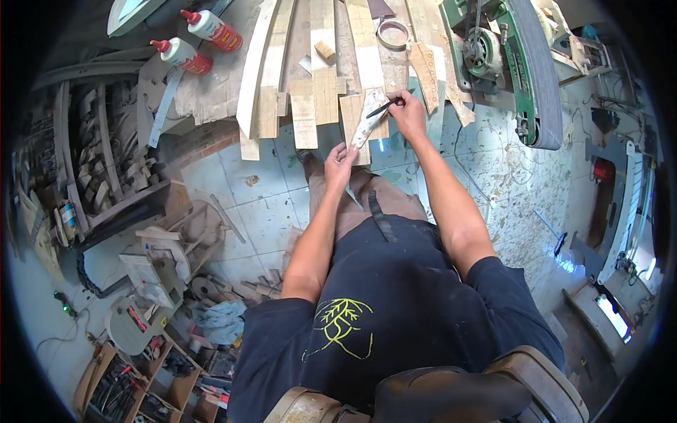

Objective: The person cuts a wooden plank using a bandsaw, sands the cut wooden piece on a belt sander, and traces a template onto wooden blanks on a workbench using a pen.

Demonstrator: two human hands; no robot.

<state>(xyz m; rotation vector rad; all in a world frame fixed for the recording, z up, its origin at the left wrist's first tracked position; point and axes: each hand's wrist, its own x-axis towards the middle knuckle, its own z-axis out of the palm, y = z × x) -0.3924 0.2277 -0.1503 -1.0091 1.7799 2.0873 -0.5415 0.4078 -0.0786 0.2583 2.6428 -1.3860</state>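
My right hand [409, 115] is closed round a dark pen-like tool [384, 108], whose tip lies over a pale, speckled, curved piece [368, 120] near the front edge of the workbench. At the lower end of that piece, my left hand [340, 161] pinches it between thumb and fingers. Beneath the piece lie light wooden boards [305, 106] that stick out over the bench edge. A small wood block [325, 49] rests on one board. What the tool tip touches is too small to tell.
Two white bottles with red caps [215, 30] lie at the bench's left. A round tape roll [393, 34] and a wooden template with holes [425, 74] are behind my right hand. A green belt sander [518, 70] stands at the right. Shelves with wood scraps [99, 162] are left.
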